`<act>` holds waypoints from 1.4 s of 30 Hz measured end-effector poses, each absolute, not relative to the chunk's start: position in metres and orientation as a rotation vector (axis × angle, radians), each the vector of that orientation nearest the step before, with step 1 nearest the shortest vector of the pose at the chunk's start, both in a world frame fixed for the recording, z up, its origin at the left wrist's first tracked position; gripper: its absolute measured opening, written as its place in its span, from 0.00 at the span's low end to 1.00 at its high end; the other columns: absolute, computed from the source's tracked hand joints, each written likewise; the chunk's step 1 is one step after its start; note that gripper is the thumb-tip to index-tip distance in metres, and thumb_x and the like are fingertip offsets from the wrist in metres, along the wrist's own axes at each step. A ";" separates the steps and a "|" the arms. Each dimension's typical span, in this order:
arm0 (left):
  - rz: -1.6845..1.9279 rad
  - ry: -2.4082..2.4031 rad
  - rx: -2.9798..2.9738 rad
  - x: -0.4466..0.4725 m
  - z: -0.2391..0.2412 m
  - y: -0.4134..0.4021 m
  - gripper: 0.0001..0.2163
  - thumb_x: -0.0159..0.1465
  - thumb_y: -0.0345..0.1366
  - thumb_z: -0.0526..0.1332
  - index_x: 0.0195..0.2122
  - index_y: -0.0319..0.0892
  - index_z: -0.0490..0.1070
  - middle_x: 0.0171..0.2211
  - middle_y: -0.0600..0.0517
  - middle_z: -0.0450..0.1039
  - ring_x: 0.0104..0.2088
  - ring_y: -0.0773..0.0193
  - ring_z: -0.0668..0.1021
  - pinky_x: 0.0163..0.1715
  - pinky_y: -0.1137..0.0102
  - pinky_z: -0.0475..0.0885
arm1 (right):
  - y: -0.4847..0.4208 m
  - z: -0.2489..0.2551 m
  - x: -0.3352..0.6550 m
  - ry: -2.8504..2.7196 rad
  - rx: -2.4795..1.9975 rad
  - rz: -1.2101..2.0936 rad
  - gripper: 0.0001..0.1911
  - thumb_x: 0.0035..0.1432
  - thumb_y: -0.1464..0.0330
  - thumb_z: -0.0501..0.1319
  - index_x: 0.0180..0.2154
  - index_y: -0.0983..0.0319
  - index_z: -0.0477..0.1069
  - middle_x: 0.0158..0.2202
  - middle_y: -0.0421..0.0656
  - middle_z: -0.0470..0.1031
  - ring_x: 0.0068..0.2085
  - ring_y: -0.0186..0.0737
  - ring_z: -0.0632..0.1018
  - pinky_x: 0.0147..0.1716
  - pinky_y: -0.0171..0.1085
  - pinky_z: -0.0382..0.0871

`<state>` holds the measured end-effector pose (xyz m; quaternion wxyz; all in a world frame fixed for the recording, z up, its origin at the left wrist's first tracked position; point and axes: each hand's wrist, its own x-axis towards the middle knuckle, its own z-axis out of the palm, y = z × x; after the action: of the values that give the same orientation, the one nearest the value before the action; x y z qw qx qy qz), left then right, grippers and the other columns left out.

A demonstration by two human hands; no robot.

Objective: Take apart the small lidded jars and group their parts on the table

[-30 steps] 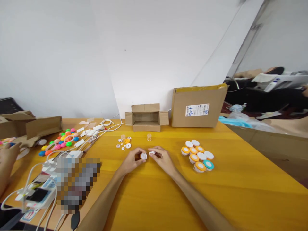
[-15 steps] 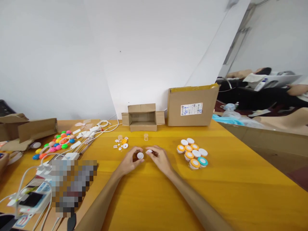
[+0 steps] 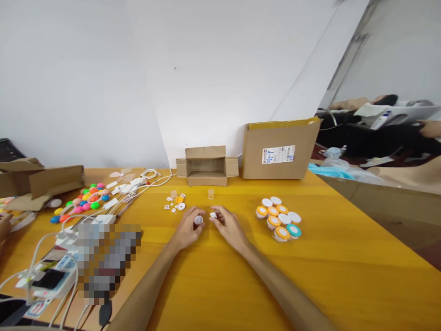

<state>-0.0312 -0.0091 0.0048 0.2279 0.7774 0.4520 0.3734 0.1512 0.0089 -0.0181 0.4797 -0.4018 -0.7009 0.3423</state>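
Note:
My left hand (image 3: 188,230) rests on the yellow table (image 3: 337,266) with its fingers closed round a small round white-topped piece (image 3: 198,219). My right hand (image 3: 230,226) lies beside it, pinching a tiny white part (image 3: 213,214) at the fingertips. The two hands almost touch. Just beyond them stands a small clear cup (image 3: 211,194). To the left of it lies a scatter of small white and orange parts (image 3: 175,204). A cluster of several round lidded pots (image 3: 279,219), orange, white and teal, sits to the right of my right hand.
A small open cardboard box (image 3: 206,165) and a larger box with a label (image 3: 279,149) stand at the wall. Coloured balls (image 3: 86,202), white cables (image 3: 138,184), a power strip (image 3: 48,282) and flattened cardboard (image 3: 41,181) crowd the left. Another person's hand (image 3: 4,227) shows at the left edge.
My hands have stayed together with the same pieces; the white-topped piece looks turned a little in my left fingers. The view has shifted slightly. The other person's hand at the left has drawn back.

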 end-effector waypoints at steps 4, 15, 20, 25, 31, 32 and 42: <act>1.099 1.194 2.181 -0.027 0.009 -0.013 0.10 0.63 0.33 0.60 0.45 0.44 0.72 0.44 0.47 0.74 0.46 0.56 0.73 0.51 0.62 0.66 | 0.005 -0.021 0.148 -1.754 -0.971 0.846 0.07 0.56 0.68 0.58 0.39 0.57 0.71 0.36 0.41 0.77 0.35 0.40 0.77 0.39 0.40 0.73; 1.199 1.225 2.057 -0.022 0.010 -0.013 0.08 0.65 0.41 0.60 0.34 0.44 0.76 0.32 0.50 0.75 0.37 0.59 0.73 0.45 0.65 0.66 | 0.005 -0.019 0.149 -1.726 -0.879 0.999 0.08 0.56 0.61 0.61 0.36 0.57 0.69 0.34 0.41 0.77 0.34 0.39 0.78 0.36 0.38 0.74; 1.225 1.210 1.940 -0.021 0.014 -0.014 0.08 0.64 0.41 0.60 0.34 0.44 0.76 0.32 0.50 0.75 0.38 0.58 0.74 0.44 0.66 0.67 | 0.007 -0.017 0.150 -1.660 -0.870 1.077 0.12 0.56 0.57 0.62 0.35 0.58 0.70 0.35 0.42 0.78 0.35 0.39 0.78 0.37 0.38 0.75; 1.223 1.158 1.925 -0.021 0.014 -0.013 0.08 0.63 0.40 0.60 0.37 0.44 0.77 0.34 0.49 0.76 0.38 0.59 0.74 0.45 0.65 0.67 | 0.007 -0.015 0.150 -1.576 -0.857 1.196 0.14 0.54 0.55 0.63 0.35 0.58 0.71 0.34 0.42 0.78 0.36 0.40 0.79 0.35 0.37 0.75; 1.232 1.161 1.904 -0.022 0.014 -0.012 0.09 0.64 0.41 0.60 0.36 0.44 0.77 0.33 0.49 0.77 0.38 0.58 0.74 0.46 0.65 0.67 | 0.007 -0.011 0.151 -1.568 -0.863 1.196 0.16 0.53 0.53 0.63 0.36 0.58 0.72 0.34 0.41 0.78 0.35 0.40 0.78 0.33 0.36 0.73; 1.237 1.163 1.896 -0.022 0.014 -0.012 0.09 0.64 0.41 0.60 0.36 0.44 0.77 0.33 0.49 0.77 0.38 0.58 0.74 0.46 0.65 0.68 | 0.007 -0.011 0.152 -1.580 -0.868 1.177 0.16 0.54 0.53 0.63 0.36 0.58 0.73 0.33 0.41 0.78 0.34 0.39 0.78 0.33 0.36 0.73; 1.248 1.142 1.859 -0.022 0.017 -0.013 0.08 0.63 0.41 0.60 0.36 0.44 0.77 0.34 0.50 0.77 0.38 0.60 0.75 0.40 0.68 0.70 | 0.007 -0.006 0.152 -1.745 -0.897 1.035 0.19 0.61 0.52 0.55 0.28 0.58 0.71 0.25 0.38 0.71 0.27 0.36 0.71 0.30 0.34 0.66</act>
<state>-0.0218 -0.0130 0.0173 0.3090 0.7034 0.4323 0.4721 0.1520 0.0073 -0.0063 0.4455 -0.3620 -0.7042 0.4178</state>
